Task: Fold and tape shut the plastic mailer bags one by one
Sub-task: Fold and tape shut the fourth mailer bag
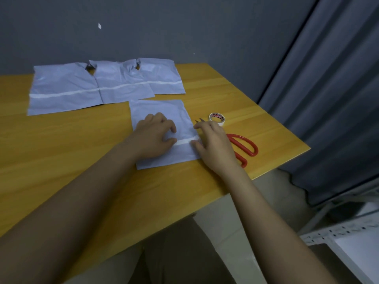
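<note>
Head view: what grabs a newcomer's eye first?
Both hands, left hand and right hand, pressing a white tape strip onto the nearest mailer bag mid-table. Red-handled scissors and a tape roll lie right of it; three taped bags line the far edge.

Worktop (pixel 61 152): yellow-orange wood grain, fills left and centre of frame, right edge running diagonally toward lower centre. Upper left to upper centre: 3 grey mailer bags (pixel 61 89) lying flat in overlapping row, each crossed by white strip. Centre: 1 more grey mailer bag (pixel 158 111) flat, white tape strip (pixel 184 141) across it. Just right: roll of white tape (pixel 217 119), lying flat. Red-handled scissors (pixel 244 146) beside it, near right edge.
</note>
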`<state>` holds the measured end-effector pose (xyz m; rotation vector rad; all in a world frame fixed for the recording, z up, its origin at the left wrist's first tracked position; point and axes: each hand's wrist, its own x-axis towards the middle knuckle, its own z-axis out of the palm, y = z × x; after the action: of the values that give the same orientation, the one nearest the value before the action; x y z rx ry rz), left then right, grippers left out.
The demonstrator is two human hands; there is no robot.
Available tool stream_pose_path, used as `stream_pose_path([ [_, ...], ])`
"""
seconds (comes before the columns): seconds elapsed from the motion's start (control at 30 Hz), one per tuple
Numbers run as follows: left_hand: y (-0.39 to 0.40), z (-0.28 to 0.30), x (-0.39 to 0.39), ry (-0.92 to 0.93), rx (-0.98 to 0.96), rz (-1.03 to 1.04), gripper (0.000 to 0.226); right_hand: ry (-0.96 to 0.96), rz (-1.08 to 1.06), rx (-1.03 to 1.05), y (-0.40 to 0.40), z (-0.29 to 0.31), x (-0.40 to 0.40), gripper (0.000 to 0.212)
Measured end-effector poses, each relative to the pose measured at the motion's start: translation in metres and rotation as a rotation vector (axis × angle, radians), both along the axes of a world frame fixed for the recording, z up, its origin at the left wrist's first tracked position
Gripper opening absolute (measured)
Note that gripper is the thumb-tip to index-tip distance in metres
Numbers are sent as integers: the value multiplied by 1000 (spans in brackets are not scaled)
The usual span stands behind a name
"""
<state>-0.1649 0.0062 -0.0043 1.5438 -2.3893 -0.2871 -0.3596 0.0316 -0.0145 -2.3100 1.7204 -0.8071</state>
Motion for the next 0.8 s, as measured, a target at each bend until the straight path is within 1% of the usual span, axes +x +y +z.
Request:
stream_pose_path([
  [0.07,0,-2,-1,-26,41,-10,35,-97,-12,79,-2,-1,2,40],
  [0.13,1,-8,-3,-26,75,-15,39,-184,-47,106,-5,-2,0,42],
  [0.2,3,-13,-4,-9,78,-6,41,-195,-64,105,-8,-2,-4,42],
  [0.27,4,-15,-8,7,73,7,43,-135,-68,71,-8,-1,-6,40],
  [0.33,5,-13,-11,55,102,-1,48,-54,-33,-31,-5,1,-3,36],
  [0.4,5,-6,-5,131,147,-15,50,18,71,-86,0,1,0,34],
  [0.47,5,-1,8,120,142,-34,46,112,222,-93,5,-2,2,35],
  [0.57,7,-4,24,5,103,-47,45,183,330,71,13,-7,7,42],
  [0.67,9,-15,22,-20,127,-43,48,250,313,168,14,-12,7,48],
  [0.8,3,-15,8,-44,166,-26,39,209,283,231,14,-13,0,48],
])
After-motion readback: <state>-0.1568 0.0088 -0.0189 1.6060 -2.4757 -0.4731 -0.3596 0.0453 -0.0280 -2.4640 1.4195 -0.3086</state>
